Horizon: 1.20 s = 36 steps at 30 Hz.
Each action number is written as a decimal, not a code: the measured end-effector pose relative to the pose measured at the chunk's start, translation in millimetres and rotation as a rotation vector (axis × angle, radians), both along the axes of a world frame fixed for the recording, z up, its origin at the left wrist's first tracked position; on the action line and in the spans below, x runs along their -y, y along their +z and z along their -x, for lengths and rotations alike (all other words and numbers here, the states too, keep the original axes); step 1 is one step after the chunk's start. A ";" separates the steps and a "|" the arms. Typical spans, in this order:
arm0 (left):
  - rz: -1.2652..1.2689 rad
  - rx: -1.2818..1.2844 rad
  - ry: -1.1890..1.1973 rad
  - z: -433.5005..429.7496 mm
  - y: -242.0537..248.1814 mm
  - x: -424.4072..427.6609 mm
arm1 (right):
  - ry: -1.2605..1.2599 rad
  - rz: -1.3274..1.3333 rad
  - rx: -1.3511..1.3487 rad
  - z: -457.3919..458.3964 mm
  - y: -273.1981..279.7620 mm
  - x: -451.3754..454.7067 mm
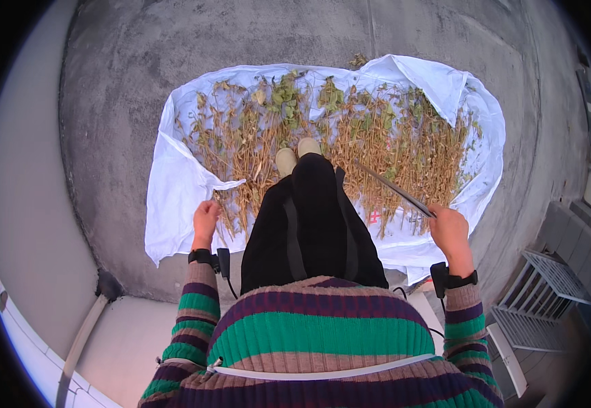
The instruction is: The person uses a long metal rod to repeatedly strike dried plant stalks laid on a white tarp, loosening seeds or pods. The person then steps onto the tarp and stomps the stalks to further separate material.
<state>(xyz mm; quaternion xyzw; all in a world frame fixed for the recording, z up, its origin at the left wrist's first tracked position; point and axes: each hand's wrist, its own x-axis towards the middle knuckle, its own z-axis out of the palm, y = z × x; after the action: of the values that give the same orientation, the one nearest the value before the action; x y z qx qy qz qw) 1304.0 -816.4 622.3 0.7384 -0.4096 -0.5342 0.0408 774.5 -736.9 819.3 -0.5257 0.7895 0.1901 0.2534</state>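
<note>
Dried bean plants, brown stalks with pods and some green leaves, lie spread over a white woven plastic sheet on the ground. My right hand is closed around the near end of a thin stick, which slants up and left over the plants. At the sheet's left part, my left hand is held low with its fingers curled; whether anything is between them is not clear. Both wrists wear black straps with small devices. My light-coloured shoes are among the stalks, near the middle.
Grey concrete ground surrounds the sheet. A pale wall stands at the left, with a pipe at its lower corner. A grey slatted rack is at the lower right. The sheet's edges are folded over in places.
</note>
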 end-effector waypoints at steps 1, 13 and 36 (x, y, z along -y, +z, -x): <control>-0.001 -0.106 0.178 0.1 5.7 17.1 | -0.014 -0.080 0.006 0.8 1.0 1.5; -0.148 0.024 -0.019 38.7 22.9 93.9 | -0.007 -0.226 -0.023 8.3 -13.9 44.1; 0.025 -0.188 -0.386 157.2 -11.7 312.6 | -0.339 -0.223 -0.047 -25.2 -6.4 60.7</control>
<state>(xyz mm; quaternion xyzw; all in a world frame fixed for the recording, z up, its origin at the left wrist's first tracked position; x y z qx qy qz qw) 1146.8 -1129.0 610.5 0.5927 -0.5442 -0.5936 -0.0151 799.6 -797.6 813.0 -0.3492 0.8465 0.2434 0.3198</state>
